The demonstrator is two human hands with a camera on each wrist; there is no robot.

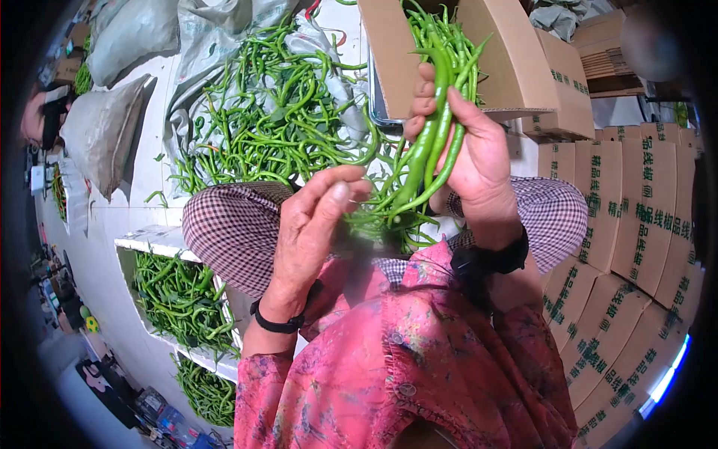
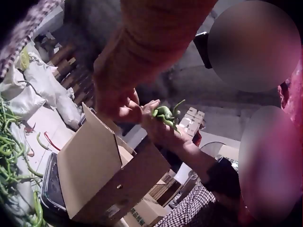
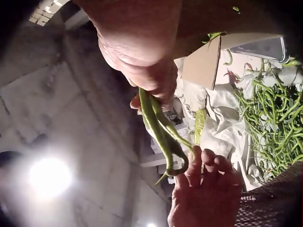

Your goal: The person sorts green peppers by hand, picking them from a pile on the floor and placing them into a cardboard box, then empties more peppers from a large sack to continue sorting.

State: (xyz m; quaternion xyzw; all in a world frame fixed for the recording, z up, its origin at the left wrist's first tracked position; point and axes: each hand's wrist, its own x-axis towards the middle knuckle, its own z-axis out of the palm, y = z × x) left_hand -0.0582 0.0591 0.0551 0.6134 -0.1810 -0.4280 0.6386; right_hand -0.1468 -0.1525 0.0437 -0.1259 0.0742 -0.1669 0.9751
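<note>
Several long green chili peppers [image 1: 437, 112] lie lengthwise in my right hand [image 1: 480, 153], which grips them between thumb and curled fingers. Their lower ends stick out below the palm. Opposite them, my left hand [image 1: 318, 208] is raised with its fingers loosely bent and nothing between them. In the right wrist view, the bunch of peppers [image 3: 158, 130] hangs down, its hooked tips overlapping the left hand's fingertips [image 3: 193, 158]. From the left wrist, pepper ends [image 2: 165, 114] show poking out of the right fist.
A cardboard box [image 1: 516, 60] with peppers inside stands ahead on the right. A heap of loose peppers [image 1: 277, 112] covers sacking ahead on the left. White foam crates [image 1: 153, 239] of peppers stand at the left, stacked printed cartons [image 1: 598, 202] at the right, full sacks [image 1: 105, 135] farther left.
</note>
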